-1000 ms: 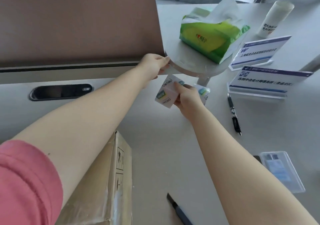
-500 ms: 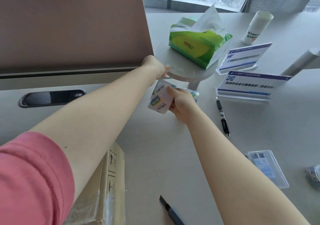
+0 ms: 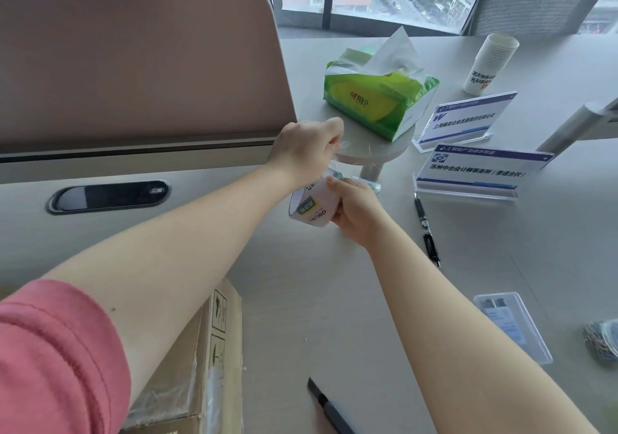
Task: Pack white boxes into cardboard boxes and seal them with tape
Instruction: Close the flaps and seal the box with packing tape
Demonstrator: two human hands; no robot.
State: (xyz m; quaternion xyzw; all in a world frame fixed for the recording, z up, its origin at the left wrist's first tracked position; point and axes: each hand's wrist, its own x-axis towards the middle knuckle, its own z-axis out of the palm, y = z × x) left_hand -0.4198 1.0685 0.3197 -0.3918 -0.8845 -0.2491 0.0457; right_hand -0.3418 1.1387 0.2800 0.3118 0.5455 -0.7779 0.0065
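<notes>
Right hand (image 3: 356,212) grips tape roll (image 3: 312,204) | left hand (image 3: 306,149) pinches clear tape end | pull steadily, keep strip untwisted.

Hands: 2, the left hand (image 3: 306,147) and the right hand (image 3: 356,211)
Tape rolls: 1 (image 3: 312,206)
Cardboard boxes: 1 (image 3: 200,366)
Tissue packs: 1 (image 3: 378,99)
Sign stands: 2, the far sign (image 3: 465,120) and the near sign (image 3: 478,171)
Paper cup stacks: 1 (image 3: 490,64)
Pens: 1 (image 3: 426,229)
Utility knives: 1 (image 3: 329,408)
Clear plastic cases: 1 (image 3: 511,325)
</notes>
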